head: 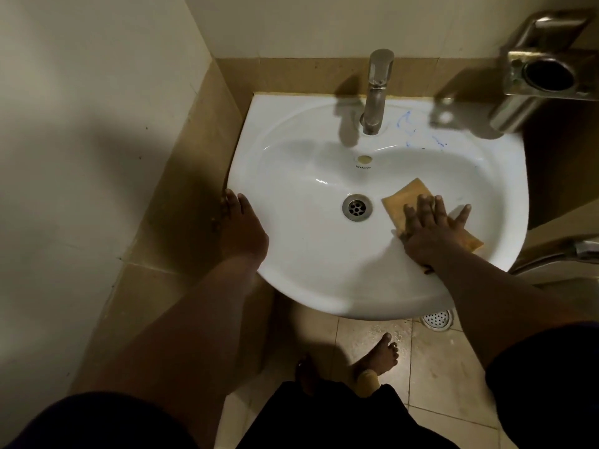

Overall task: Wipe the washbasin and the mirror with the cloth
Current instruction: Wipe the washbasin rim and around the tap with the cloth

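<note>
Washbasin — white ceramic, rounded front, fixed into a corner between a cream wall and a band of tan tiles; faint blue marks on its rear right rim, beside the tap base.

Floor — beige tiles below the basin, with a round perforated floor drain just under the basin's front edge and my bare feet farther back.

Metal holder — steel wall fitting at upper right, a round dark opening facing up, a cylinder hanging under it.

My left hand — resting on the basin's left rim, fingers curled loosely over the edge; grip holding nothing, only braced against the ceramic.

My right hand — inside the bowl, right of the drain, fingers spread flat; grip released, palm pressing down on the cloth rather than clutching it.

Cloth — orange-tan, folded flat, lying on the bowl's right slope under my right hand; one corner shows beyond the fingertips toward the tap, another pokes out on the right past the thumb.

Tap — single steel pillar, upright at the middle of the rear rim.

Drain — chrome ring with holes at the bowl's lowest point, just left of the cloth, not touching it.

Overflow hole — small oval on the rear wall of the bowl, under the tap.
</note>
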